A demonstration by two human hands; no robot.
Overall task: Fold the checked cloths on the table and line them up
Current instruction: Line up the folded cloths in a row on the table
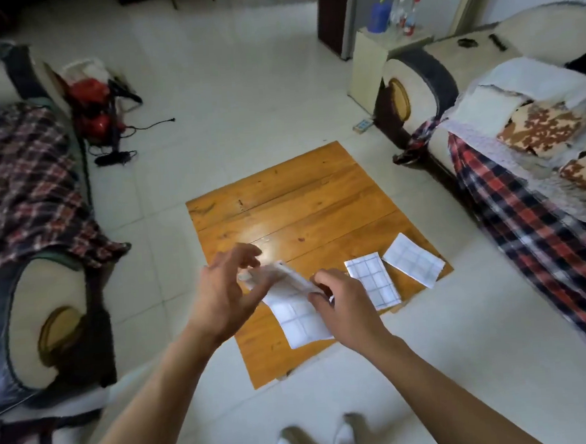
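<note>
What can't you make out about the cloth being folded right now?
Head view only:
- Cloth in hand: far end is blurred by motion and covered by the left hand, so the fold count is unclear.
- Its right edge: hidden under the right hand.
- Table legs: hidden beneath the top.

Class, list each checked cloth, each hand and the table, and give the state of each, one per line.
Near cloth: partly folded, held by both hands.
Middle cloth: folded, flat.
Far-right cloth: folded, flat, skewed.
Left hand: pinching the near cloth's top edge.
Right hand: gripping its right edge.
Table: bare beyond the cloths.
</note>
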